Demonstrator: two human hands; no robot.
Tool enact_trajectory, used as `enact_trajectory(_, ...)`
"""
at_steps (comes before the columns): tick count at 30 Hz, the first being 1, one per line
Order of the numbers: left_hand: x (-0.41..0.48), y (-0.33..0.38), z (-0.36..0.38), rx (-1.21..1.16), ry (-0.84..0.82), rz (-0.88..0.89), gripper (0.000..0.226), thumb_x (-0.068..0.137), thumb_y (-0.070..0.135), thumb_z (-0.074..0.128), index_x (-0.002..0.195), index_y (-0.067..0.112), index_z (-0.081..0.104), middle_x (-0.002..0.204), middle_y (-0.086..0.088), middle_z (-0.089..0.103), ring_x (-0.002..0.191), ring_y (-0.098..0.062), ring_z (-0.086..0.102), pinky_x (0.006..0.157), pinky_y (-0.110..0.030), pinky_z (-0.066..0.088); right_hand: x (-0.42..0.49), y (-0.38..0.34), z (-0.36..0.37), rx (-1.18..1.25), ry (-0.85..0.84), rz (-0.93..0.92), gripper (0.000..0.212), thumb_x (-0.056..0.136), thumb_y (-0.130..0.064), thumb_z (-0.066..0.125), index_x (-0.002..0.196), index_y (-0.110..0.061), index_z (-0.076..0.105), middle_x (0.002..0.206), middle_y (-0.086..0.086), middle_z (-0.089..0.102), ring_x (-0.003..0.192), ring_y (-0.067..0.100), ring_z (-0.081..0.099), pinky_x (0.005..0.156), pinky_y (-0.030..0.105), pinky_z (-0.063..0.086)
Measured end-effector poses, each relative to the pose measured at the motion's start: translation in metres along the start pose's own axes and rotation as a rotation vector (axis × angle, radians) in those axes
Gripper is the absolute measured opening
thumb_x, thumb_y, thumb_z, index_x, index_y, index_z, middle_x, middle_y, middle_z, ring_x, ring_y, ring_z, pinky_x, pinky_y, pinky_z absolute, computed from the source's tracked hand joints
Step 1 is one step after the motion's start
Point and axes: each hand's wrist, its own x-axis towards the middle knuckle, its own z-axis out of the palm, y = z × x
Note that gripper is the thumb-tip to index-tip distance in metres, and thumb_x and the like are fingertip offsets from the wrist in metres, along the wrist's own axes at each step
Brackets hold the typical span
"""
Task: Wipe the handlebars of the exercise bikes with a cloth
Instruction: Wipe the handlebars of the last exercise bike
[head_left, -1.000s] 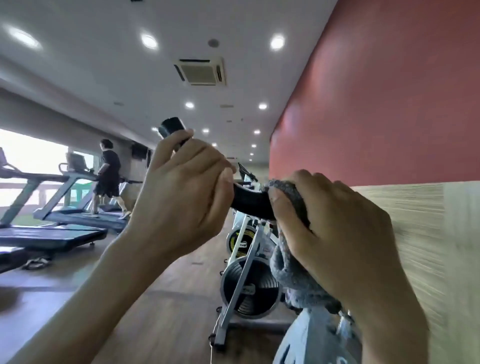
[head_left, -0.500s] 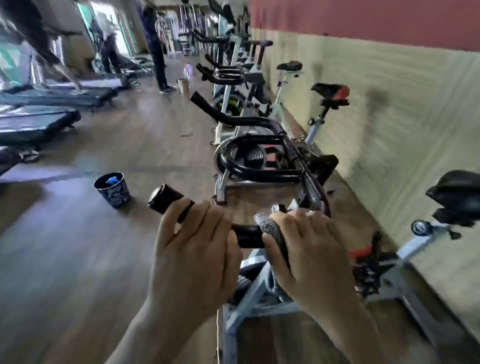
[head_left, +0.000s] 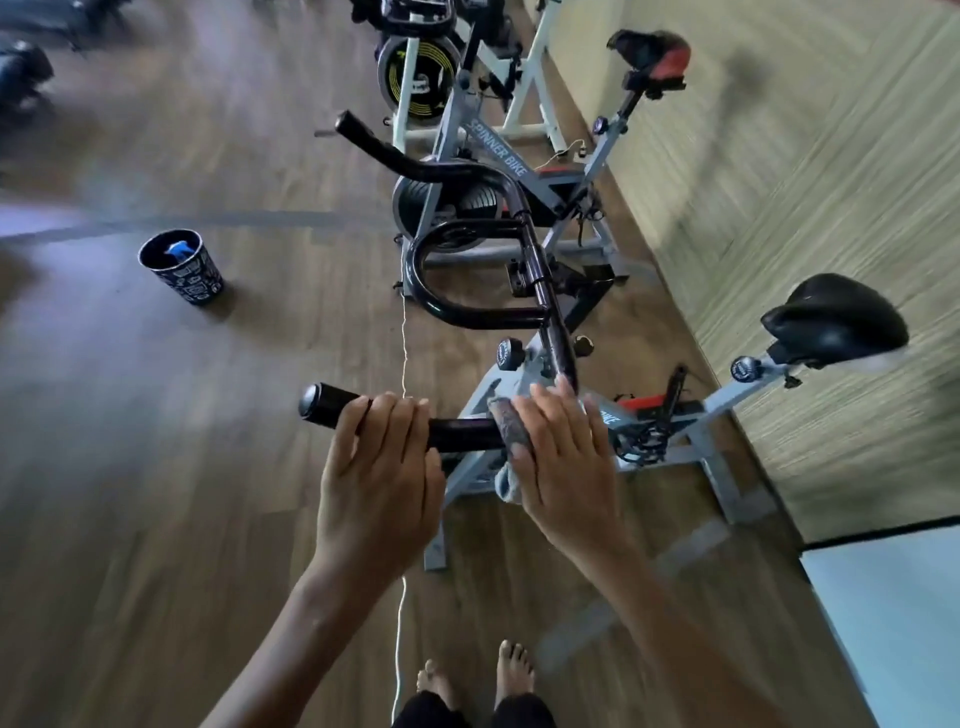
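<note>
Cloth (head_left: 506, 431) is being shown only in part: a patterned fold is being left visible beside the right thumb and a grey tail is hanging below the bar, while the rest is being covered by the right hand (head_left: 563, 467). That hand is being laid over the cloth at the bend of the handlebar (head_left: 462, 434), with the thumb being pressed against the fold. How far the fingers are being curled under the bar cannot be told. The straight black grip is being held by the left hand (head_left: 379, 467), fingers curled over it just short of the round end cap (head_left: 311, 402), and a bare stretch of bar is being left between the two hands. Much of the view is being smeared by motion, the wall (head_left: 831, 156) most of all.

Compared with half a second ago, the same holds are being kept by both hands, but the view is being tipped much further down: the people at the far end are no longer being taken in, and two bare feet (head_left: 514, 670) are now being shown at the lower edge.

A dark printed cup (head_left: 182, 270) with something blue inside is being seen on the wood floor (head_left: 156, 467) to the left, well apart from the bike. A black saddle (head_left: 836, 319) is being seen to the right, with a second bike (head_left: 498, 156) beyond. A thin pale string (head_left: 404, 338) is being partly hidden behind the left hand.
</note>
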Motion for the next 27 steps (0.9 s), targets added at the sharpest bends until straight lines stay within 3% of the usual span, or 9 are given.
enact_trajectory(3, 0.002, 0.023, 0.009, -0.043, -0.047, -0.005, 0.046, 0.095, 0.024, 0.031, 0.123, -0.002, 0.058, 0.122, -0.015, 0.060, 0.122, -0.033, 0.051, 0.116, -0.049, 0.022, 0.002, -0.006, 0.003, 0.196, 0.029, 0.157, 0.048, 0.101, -0.031, 0.028, 0.137, -0.005, 0.047, 0.149, 0.015, 0.041, 0.147, 0.029, 0.020, 0.118, 0.047, 0.025)
enact_trajectory(6, 0.009, 0.041, 0.018, -0.123, -0.057, -0.045, 0.048, 0.096, 0.025, 0.029, 0.123, -0.003, 0.058, 0.125, -0.015, 0.060, 0.126, -0.030, 0.051, 0.115, -0.050, 0.022, 0.019, -0.011, 0.002, 0.361, 0.022, 0.332, 0.048, 0.100, -0.028, 0.028, 0.137, -0.005, 0.049, 0.153, 0.015, 0.035, 0.147, 0.028, 0.018, 0.118, 0.045, 0.025)
enact_trajectory(9, 0.018, 0.055, 0.025, -0.171, -0.071, -0.057, 0.047, 0.097, 0.027, 0.029, 0.118, -0.001, 0.060, 0.123, -0.015, 0.062, 0.125, -0.030, 0.052, 0.112, -0.045, 0.028, 0.060, 0.014, -0.011, 0.404, -0.225, 0.404, 0.045, 0.103, -0.026, 0.029, 0.142, -0.011, 0.044, 0.159, 0.004, 0.024, 0.149, 0.020, 0.011, 0.119, 0.044, 0.022)
enact_trajectory(12, 0.021, 0.060, 0.029, -0.198, -0.042, -0.055, 0.040, 0.098, 0.026, 0.030, 0.111, 0.004, 0.060, 0.114, -0.012, 0.065, 0.111, -0.027, 0.057, 0.105, -0.040, 0.035, 0.093, 0.028, -0.018, 0.302, -0.460, 0.357, 0.046, 0.104, -0.027, 0.029, 0.149, -0.016, 0.034, 0.163, -0.004, 0.008, 0.150, 0.016, -0.002, 0.119, 0.040, 0.014)
enact_trajectory(15, 0.017, 0.058, 0.031, -0.194, 0.018, -0.044, 0.034, 0.099, 0.024, 0.031, 0.108, 0.007, 0.059, 0.104, -0.007, 0.062, 0.098, -0.025, 0.055, 0.099, -0.038, 0.036, 0.077, 0.017, -0.022, 0.303, -0.415, 0.355, 0.051, 0.102, -0.033, 0.035, 0.150, -0.015, 0.031, 0.163, -0.003, 0.002, 0.150, 0.019, -0.007, 0.118, 0.038, 0.015)
enact_trajectory(20, 0.017, 0.056, 0.035, -0.176, 0.067, -0.036, 0.033, 0.098, 0.024, 0.032, 0.108, 0.008, 0.059, 0.104, -0.006, 0.061, 0.097, -0.024, 0.056, 0.099, -0.039, 0.037, 0.030, -0.002, -0.024, 0.413, -0.297, 0.453, 0.066, 0.101, -0.042, 0.038, 0.154, -0.016, 0.009, 0.162, 0.004, -0.013, 0.149, 0.021, -0.010, 0.116, 0.035, 0.007)
enact_trajectory(27, 0.016, 0.056, 0.038, -0.165, 0.086, -0.022, 0.028, 0.097, 0.022, 0.033, 0.106, 0.009, 0.056, 0.102, -0.006, 0.059, 0.093, -0.024, 0.052, 0.098, -0.039, 0.037, 0.120, 0.044, -0.013, 0.449, -0.501, 0.575, 0.062, 0.104, -0.034, 0.026, 0.154, -0.011, -0.003, 0.162, 0.014, -0.007, 0.149, 0.030, -0.001, 0.118, 0.047, 0.011)
